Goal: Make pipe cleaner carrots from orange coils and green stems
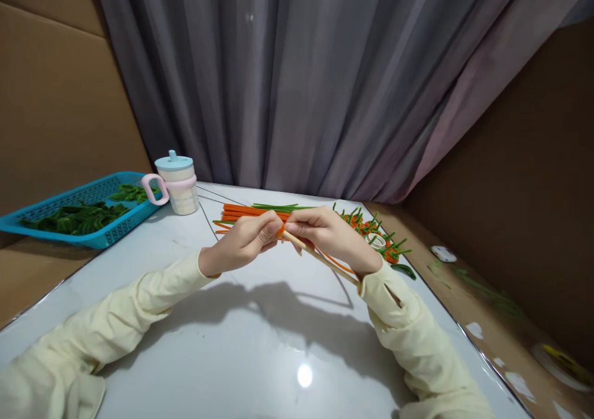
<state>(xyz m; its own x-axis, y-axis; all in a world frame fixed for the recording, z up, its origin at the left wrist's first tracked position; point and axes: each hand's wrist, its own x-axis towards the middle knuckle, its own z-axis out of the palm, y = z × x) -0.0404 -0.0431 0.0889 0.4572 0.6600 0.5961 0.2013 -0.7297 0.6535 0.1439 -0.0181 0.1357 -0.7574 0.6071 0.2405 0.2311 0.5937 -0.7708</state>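
My left hand [248,241] and my right hand [331,233] meet above the middle of the white table [232,345], both in cream sleeves. Between their fingertips they pinch an orange pipe cleaner [281,231] wound at the tip of a thin wooden stick [325,261]. The stick runs down to the right under my right palm toward the wrist. Just behind the hands lies a bundle of straight orange and green pipe cleaners [253,210]. To the right of it sit several finished orange pieces with green tops [371,227].
A blue perforated tray [106,236] with green pipe-cleaner pieces stands at the far left. A white cup with a blue lid and pink handle [179,184] is beside it. A tape roll [375,241] lies among the finished pieces. A grey curtain hangs behind; cardboard walls flank both sides.
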